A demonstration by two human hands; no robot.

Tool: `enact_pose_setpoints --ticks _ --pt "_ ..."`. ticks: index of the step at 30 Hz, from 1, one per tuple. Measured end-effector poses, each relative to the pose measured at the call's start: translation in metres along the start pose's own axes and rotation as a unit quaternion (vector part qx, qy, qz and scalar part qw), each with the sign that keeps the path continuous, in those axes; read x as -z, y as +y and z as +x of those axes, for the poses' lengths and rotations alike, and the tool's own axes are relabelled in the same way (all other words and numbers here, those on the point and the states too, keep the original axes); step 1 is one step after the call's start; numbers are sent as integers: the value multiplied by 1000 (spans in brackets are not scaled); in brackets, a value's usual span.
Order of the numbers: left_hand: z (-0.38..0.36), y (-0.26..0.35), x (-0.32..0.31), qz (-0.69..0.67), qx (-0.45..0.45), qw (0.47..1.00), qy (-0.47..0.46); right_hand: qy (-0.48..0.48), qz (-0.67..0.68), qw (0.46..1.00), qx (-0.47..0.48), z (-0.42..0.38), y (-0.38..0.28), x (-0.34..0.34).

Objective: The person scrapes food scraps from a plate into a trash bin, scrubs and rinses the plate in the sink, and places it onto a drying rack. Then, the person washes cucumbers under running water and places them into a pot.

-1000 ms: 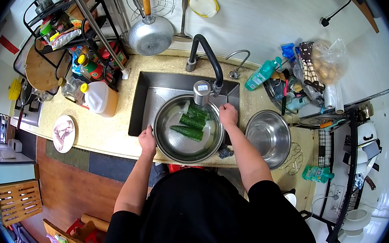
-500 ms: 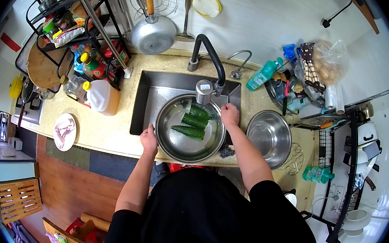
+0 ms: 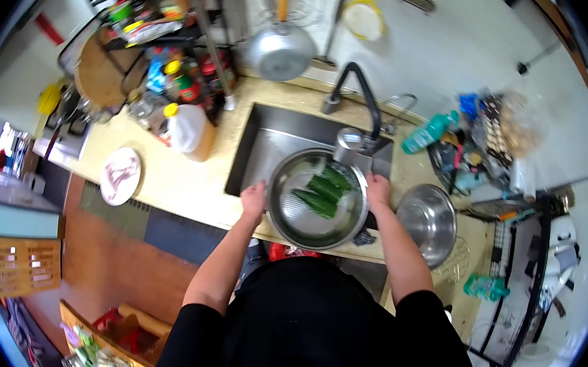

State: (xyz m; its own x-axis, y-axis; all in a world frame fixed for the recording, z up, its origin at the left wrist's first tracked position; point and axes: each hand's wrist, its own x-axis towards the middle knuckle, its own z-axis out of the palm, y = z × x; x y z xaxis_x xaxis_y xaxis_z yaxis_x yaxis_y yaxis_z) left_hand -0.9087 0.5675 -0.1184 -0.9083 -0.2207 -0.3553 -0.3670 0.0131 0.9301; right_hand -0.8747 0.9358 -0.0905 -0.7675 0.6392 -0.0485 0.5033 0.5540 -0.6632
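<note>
A wide steel pan point(image 3: 290, 214) is over the sink point(image 3: 260, 135), under the black faucet point(image 3: 369, 89) with its grey head point(image 3: 348, 145). Several green cucumber pieces point(image 3: 322, 193) lie inside it. My left hand point(image 3: 253, 199) grips the pan's left rim with closed fingers. On the opposite side, my right hand point(image 3: 377, 189) is closed on the right rim. The fingertips of both hands are partly hidden at the rim.
To the right stands a steel bowl point(image 3: 427, 223). A white plate with meat point(image 3: 120, 176) sits on the left counter, near a yellow-capped jug point(image 3: 190, 132). A green bottle point(image 3: 428, 134) and bags are at the back right.
The head view has turned, so the whole scene sits further right and slightly tilted. Both hands keep their hold on the pan, and the cucumber pieces remain inside.
</note>
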Motion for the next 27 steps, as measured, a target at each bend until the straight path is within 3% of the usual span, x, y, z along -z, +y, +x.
enact_pose_setpoints --ticks 3,7,15,17,19,22,27 --pt "-7 36 10 3 122 988 -92 2 44 998 -49 -15 1 5" --pt "10 18 19 19 61 992 -111 -18 104 987 -119 -45 -8 15" --pt "34 51 90 76 10 986 -151 -15 292 940 -175 -127 -48 -8" --pt "36 66 116 106 62 980 -157 -20 348 919 -184 -139 -50 -30" --pt "49 60 141 101 54 982 -150 -57 339 912 -224 -156 -82 -35" --pt "54 70 180 100 73 983 -133 -74 310 930 -181 -159 -81 -80" --pt "67 77 235 101 112 984 -91 -130 330 913 -202 -173 -131 -116"
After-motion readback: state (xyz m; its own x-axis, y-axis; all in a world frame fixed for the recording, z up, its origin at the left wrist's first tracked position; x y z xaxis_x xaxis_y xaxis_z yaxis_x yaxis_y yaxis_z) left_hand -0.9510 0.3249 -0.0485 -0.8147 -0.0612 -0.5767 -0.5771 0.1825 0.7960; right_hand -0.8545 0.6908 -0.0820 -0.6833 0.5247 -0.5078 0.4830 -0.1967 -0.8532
